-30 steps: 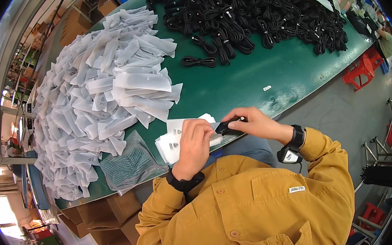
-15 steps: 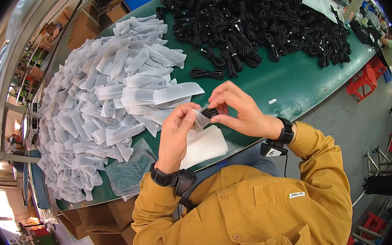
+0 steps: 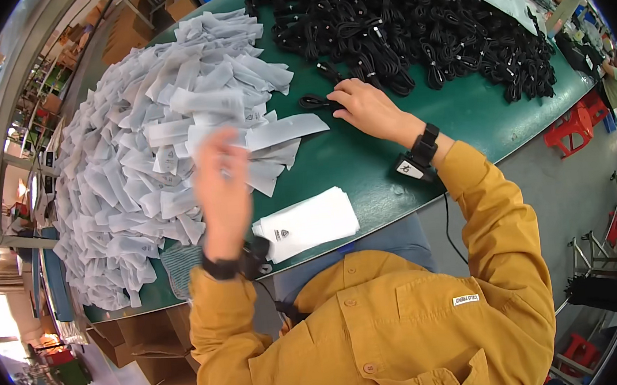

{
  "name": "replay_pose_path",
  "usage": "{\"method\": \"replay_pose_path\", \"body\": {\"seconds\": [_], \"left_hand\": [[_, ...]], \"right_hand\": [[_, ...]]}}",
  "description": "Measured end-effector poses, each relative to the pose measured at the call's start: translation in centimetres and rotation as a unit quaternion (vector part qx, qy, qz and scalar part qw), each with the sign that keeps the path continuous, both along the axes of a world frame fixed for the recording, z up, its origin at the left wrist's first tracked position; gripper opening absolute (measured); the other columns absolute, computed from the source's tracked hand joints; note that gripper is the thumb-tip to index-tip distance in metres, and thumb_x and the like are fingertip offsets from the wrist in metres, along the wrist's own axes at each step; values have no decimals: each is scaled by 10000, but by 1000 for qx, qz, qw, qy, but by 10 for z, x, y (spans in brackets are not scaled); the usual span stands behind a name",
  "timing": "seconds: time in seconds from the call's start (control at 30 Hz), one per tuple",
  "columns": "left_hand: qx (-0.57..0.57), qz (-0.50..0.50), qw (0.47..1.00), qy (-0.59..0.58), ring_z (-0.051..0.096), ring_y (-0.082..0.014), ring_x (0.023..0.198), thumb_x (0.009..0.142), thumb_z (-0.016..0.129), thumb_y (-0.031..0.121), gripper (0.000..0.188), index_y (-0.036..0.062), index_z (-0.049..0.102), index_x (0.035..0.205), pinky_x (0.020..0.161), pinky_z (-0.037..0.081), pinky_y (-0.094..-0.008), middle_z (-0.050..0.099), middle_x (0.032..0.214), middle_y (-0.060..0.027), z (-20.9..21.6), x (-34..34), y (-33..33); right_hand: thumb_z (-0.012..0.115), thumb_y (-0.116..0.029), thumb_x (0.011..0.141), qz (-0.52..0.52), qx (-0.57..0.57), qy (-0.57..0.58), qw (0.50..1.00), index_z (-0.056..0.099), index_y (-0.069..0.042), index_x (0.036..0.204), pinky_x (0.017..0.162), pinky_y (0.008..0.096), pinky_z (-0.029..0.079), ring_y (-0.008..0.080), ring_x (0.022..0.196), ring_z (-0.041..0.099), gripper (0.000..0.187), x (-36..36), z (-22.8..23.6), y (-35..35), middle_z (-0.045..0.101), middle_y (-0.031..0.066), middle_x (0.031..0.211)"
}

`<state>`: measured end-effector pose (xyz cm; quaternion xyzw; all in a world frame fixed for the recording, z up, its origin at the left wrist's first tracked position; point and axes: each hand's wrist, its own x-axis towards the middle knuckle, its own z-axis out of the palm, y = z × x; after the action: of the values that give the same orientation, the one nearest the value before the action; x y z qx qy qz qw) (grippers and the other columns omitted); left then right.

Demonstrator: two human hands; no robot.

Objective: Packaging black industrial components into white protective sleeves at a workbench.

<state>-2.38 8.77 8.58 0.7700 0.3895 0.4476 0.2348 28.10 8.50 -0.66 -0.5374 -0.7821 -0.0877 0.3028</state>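
Observation:
My right hand (image 3: 371,110) reaches to the near edge of the black cable pile. Its fingertips close on one end of a coiled black cable (image 3: 313,102) lying on the table. My left hand (image 3: 224,189) is smeared by motion over the right side of a heap of white, translucent pouches (image 3: 128,142); its fingers cannot be made out. Just beyond it, one pouch (image 3: 205,102) is also blurred, apart from the hand. A stack of flat, empty white pouches (image 3: 311,223) lies at the table's near edge, between my forearms.
A large pile of bundled black cables (image 3: 389,24) covers the far side of the green table (image 3: 457,132), with a paper sheet (image 3: 506,1) on its right. A clear bag with greenish contents (image 3: 177,268) lies near left. Red stools (image 3: 571,129) stand right; cardboard boxes (image 3: 152,338) sit below.
My hands have parted from above the pouch stack. The left has swung left to the pouch heap and no longer holds the pouch with the cable; the right has reached forward to another cable.

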Motion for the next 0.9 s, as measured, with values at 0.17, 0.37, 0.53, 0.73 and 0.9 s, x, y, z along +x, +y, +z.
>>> {"method": "replay_pose_path", "body": {"seconds": [0.17, 0.37, 0.53, 0.73, 0.9], "left_hand": [[-114, -229, 961, 103, 588, -228, 760, 834, 699, 32, 170, 31, 638, 992, 653, 482, -327, 585, 902, -94, -76, 18, -74], [7, -189, 968, 165, 589, -275, 746, 833, 688, 16, 109, 5, 625, 922, 641, 482, -340, 580, 861, -132, -109, 28, -92], [-106, -144, 979, 94, 605, -212, 748, 858, 667, -8, 69, -13, 602, 881, 669, 485, -303, 618, 870, -97, -112, 25, -95], [-336, -138, 931, -22, 583, -104, 765, 896, 651, -11, 52, -8, 598, 895, 702, 483, -255, 640, 898, -52, -107, 24, -91], [-355, -146, 917, -111, 576, -101, 828, 892, 651, -19, 65, 8, 599, 922, 748, 478, -243, 638, 941, -56, -111, 24, -90]], "right_hand": [[680, -72, 825, -78, -117, -66, 988, 610, 9, 1058, 702, 426, 535, 361, 762, 600, 256, -24, -7, -8, 583, 164, 1001], [636, -57, 852, -94, -146, 85, 981, 606, -2, 1098, 692, 414, 514, 366, 756, 596, 253, -19, -15, -48, 588, 175, 952], [644, -52, 873, 26, -104, 262, 959, 596, -19, 1185, 627, 388, 483, 342, 730, 585, 318, -40, 13, -112, 587, 156, 894], [705, -98, 850, 20, -121, 157, 980, 587, -39, 1167, 622, 401, 493, 321, 747, 603, 344, -55, 32, -171, 551, 123, 906], [726, -98, 829, 66, -108, 69, 990, 591, -54, 1165, 603, 389, 490, 301, 735, 607, 364, -52, 24, -178, 535, 106, 898]]}}
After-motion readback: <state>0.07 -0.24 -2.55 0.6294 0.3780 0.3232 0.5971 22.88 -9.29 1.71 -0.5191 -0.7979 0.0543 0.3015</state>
